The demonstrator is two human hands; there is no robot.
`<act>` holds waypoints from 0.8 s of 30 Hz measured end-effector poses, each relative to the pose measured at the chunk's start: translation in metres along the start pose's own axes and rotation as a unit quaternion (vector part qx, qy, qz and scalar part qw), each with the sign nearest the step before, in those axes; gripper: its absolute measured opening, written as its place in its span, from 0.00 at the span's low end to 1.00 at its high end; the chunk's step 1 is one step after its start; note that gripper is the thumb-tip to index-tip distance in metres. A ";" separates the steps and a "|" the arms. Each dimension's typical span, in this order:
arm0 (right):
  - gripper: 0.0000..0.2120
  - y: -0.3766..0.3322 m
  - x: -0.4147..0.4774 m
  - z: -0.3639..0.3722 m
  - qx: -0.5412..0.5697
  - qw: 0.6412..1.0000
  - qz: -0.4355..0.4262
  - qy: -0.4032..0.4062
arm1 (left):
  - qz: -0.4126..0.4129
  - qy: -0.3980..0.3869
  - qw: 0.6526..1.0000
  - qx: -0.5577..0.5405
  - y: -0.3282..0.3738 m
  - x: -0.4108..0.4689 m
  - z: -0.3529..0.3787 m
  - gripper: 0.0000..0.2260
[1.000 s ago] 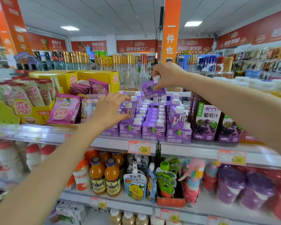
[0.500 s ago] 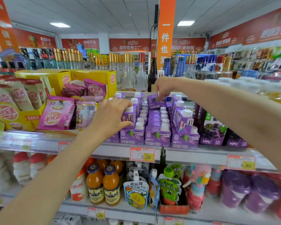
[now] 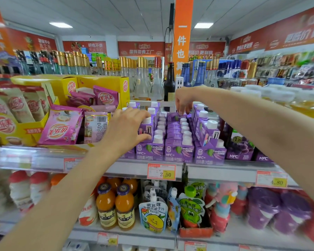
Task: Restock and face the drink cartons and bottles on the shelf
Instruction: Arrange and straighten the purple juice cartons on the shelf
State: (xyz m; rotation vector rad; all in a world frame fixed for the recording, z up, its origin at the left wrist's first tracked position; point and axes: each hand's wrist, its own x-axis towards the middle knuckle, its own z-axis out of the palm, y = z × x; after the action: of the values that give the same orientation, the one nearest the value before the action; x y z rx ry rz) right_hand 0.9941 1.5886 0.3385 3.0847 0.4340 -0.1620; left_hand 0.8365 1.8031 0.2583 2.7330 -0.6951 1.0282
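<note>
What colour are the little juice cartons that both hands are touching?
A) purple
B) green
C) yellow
A: the juice cartons that the left hand and the right hand touch are purple with white caps.

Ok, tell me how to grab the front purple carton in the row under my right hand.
Pinch its white cap from above, probably: the carton stands upright, packed between neighbours on both sides and behind, so only top and front are free.
</note>
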 end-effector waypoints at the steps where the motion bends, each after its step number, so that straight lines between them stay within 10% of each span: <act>1: 0.09 0.000 0.001 0.002 -0.004 1.000 0.001 -0.005 | -0.001 0.000 1.000 0.001 0.001 0.000 -0.001 0.27; 24: 0.05 0.013 0.035 0.016 -0.066 0.998 0.018 0.010 | 0.024 0.010 0.999 0.025 -0.003 0.002 0.001 0.25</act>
State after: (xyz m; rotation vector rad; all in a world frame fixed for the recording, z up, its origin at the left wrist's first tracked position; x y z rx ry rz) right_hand 1.0298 1.5855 0.3193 2.9645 0.3731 -0.0974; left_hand 0.8401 1.8047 0.2586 2.7573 -0.7456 1.0970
